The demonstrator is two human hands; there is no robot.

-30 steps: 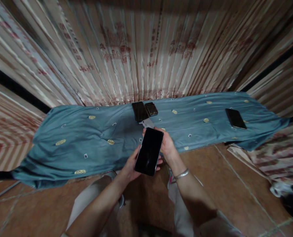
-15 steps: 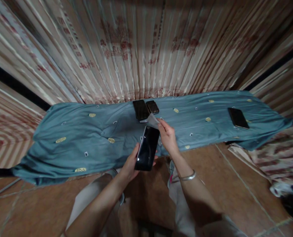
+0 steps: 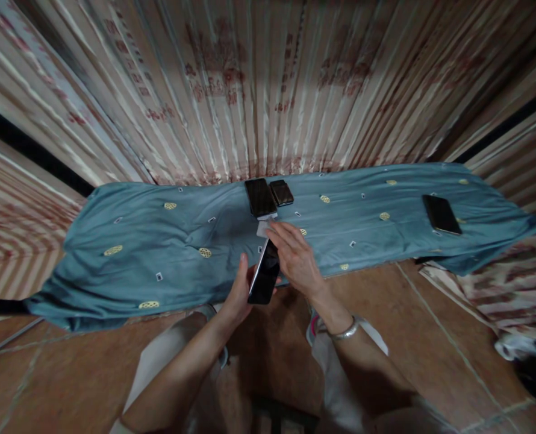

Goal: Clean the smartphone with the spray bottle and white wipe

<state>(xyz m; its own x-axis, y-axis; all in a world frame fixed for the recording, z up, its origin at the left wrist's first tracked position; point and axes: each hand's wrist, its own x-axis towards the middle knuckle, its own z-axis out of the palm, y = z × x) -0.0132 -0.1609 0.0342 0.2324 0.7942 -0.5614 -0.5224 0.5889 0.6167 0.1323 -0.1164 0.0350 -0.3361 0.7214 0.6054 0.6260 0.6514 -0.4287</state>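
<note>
Black phone sits edge-on in our left hand; our right hand pinches a wipe near the teal-covered tabletop edge, open cloth left.

No legible text, brand, number or sign in this view. The striped curtain behind the worktop carries faded reddish printed marks in vertical columns; they look like characters but are too blurred to read. The blue cloth bears small yellow ovals and tiny white squares, pattern only. Phone screens are dark, showing no writing.
</note>
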